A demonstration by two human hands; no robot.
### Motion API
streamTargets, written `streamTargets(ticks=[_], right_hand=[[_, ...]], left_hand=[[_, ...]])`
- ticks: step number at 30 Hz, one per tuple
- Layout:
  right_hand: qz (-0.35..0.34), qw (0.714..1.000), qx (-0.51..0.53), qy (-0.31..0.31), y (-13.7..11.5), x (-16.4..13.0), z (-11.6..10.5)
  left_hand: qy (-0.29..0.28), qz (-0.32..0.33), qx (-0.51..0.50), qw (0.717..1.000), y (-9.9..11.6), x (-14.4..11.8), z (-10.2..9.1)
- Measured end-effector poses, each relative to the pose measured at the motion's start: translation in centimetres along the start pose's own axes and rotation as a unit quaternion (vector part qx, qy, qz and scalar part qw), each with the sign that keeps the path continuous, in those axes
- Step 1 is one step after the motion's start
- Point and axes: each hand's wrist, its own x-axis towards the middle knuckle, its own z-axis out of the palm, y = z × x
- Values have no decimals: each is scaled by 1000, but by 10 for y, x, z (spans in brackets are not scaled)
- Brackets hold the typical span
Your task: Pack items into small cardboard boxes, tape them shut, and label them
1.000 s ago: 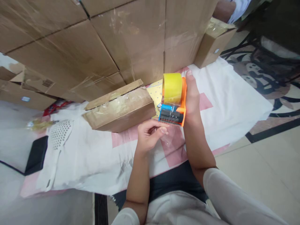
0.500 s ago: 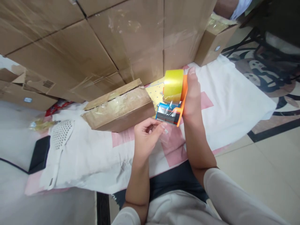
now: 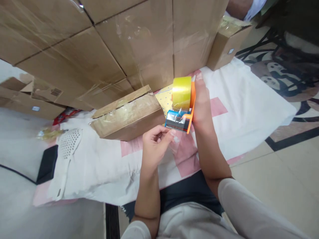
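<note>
My right hand (image 3: 202,103) is wrapped round an orange tape dispenser (image 3: 189,121) that carries a roll of yellowish clear tape (image 3: 181,92). Below the roll, the dispenser's blue and dark cutting end points toward my left hand (image 3: 156,143). Thumb and forefinger of that hand are pinched at the loose end of the tape (image 3: 174,138), just under the cutter. To the left of the dispenser a taped cardboard box (image 3: 132,124) rests on the cloth. Part of the dispenser's handle is hidden by my right hand.
Large stacked cartons (image 3: 139,39) form a wall behind. A smaller box (image 3: 228,46) stands at the right, near another person's arm (image 3: 240,8). White and pink cloth (image 3: 236,96) covers the surface. On the left lie a white fly swatter (image 3: 70,142), a black device (image 3: 47,164) and an opened box (image 3: 37,103).
The tape dispenser has dropped slightly and shifted a little left with my right hand. My left hand keeps its pinch in nearly the same place. The camera view has turned slightly.
</note>
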Motion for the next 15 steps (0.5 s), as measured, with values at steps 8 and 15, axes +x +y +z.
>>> streamTargets(ticks=[8, 15], right_hand=[[9, 999, 32, -20, 10, 3, 3], [11, 1000, 15, -15, 6, 1, 2]], left_hand=[[17, 19, -9, 1000, 4, -1, 2], [52, 19, 12, 998, 5, -2, 6]])
